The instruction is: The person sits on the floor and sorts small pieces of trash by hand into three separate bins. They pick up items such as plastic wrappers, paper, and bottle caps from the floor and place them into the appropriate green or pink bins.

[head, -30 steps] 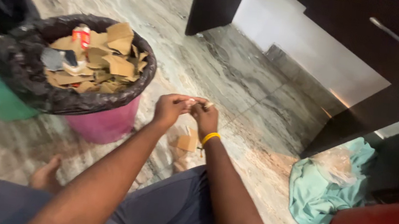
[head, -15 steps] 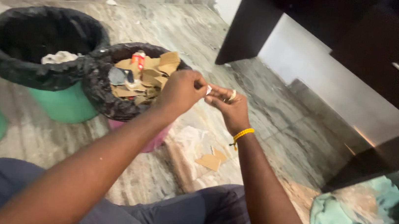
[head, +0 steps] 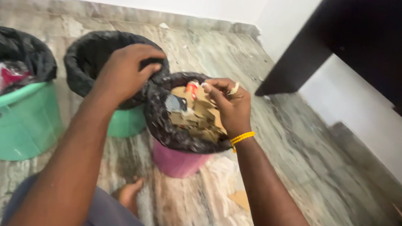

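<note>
marble floor (head: pixel 227 56), three lined bins. right hand (head: pixel 229 106) over pink bin (head: pixel 178 161) rim, fingers pinched on small white scrap (head: pixel 207 85); left hand (head: pixel 125 72) curled, apparently empty, over middle bin (head: pixel 85 51).

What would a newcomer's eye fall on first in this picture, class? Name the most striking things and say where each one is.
At the centre, the pink bin, lined with a black bag, brims with torn cardboard pieces. The right hand, with a yellow wristband, hovers over it pinching something small, while the left hand hangs over the middle green bin. A larger green bin stands at far left.
</note>
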